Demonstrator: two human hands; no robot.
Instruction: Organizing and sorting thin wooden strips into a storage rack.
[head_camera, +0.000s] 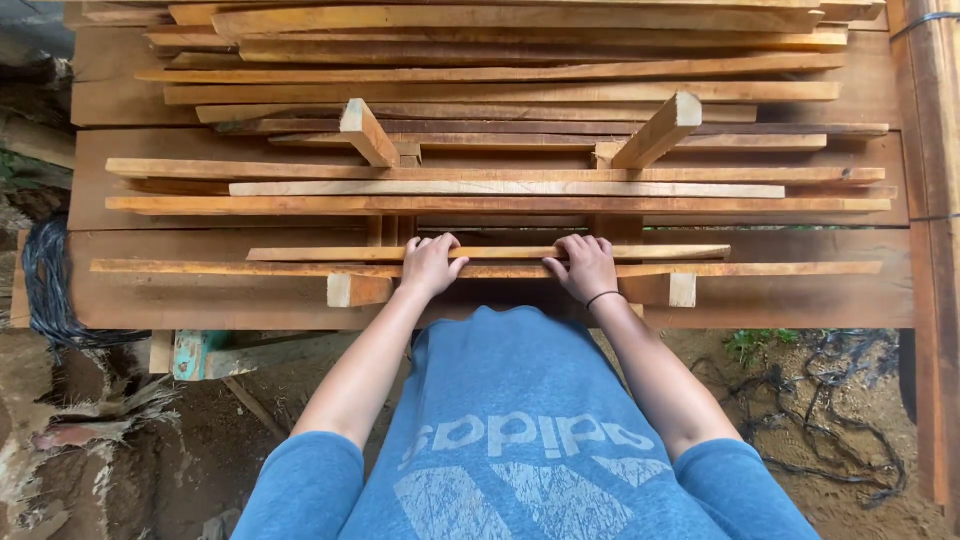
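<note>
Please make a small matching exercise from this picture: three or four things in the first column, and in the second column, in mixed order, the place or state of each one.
Things:
1. left hand
2. right hand
3. black cable coil
4. two slanted wood blocks

Places or states:
A. at the far left edge, beside the stack
B. wears a thin dark band at the wrist
C. rest tilted on top of the slats, higher in the picture
D. fingers over the nearest thin slat, bare wrist

Pairs: 1-D, 2-B, 3-A, 4-C

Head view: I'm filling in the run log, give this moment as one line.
left hand: on long thin wooden slat | right hand: on same slat | slat: lies on two short wooden cross blocks
</note>
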